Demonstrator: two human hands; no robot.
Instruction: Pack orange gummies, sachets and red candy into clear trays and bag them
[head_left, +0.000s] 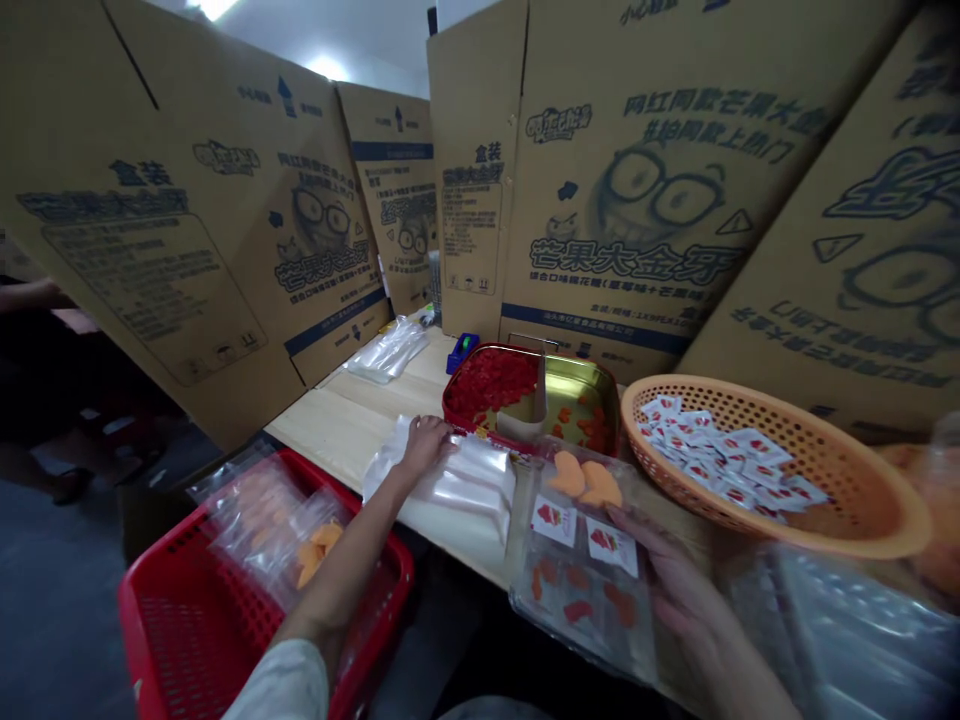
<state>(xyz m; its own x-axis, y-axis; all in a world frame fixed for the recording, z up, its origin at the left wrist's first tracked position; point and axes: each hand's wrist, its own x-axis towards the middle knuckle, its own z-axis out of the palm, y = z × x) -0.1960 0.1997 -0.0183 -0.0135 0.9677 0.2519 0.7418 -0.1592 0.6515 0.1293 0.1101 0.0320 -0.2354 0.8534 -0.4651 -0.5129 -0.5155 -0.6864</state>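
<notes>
My left hand (426, 446) reaches forward onto a stack of clear plastic bags (472, 480) on the table, its fingers bent and closed at the bags' far edge. On the right, my right hand (675, 570) grips the side of a clear plastic tray (525, 585) with several compartments. Two orange candy pieces lie in the tray's far compartments, two small white sachets (553, 522) with red prints in the middle ones, and red pieces (577, 610) in the near ones. The right fingertips are partly hidden around the tray.
Behind the bags stands a divided gold tin (577, 375) of red and orange pieces. An orange basket (862, 450) holds sachets; clear trays (862, 640) lie at right. A red basket (172, 600) with filled bags sits at left. Cardboard boxes (600, 150) wall the table; another person is far left.
</notes>
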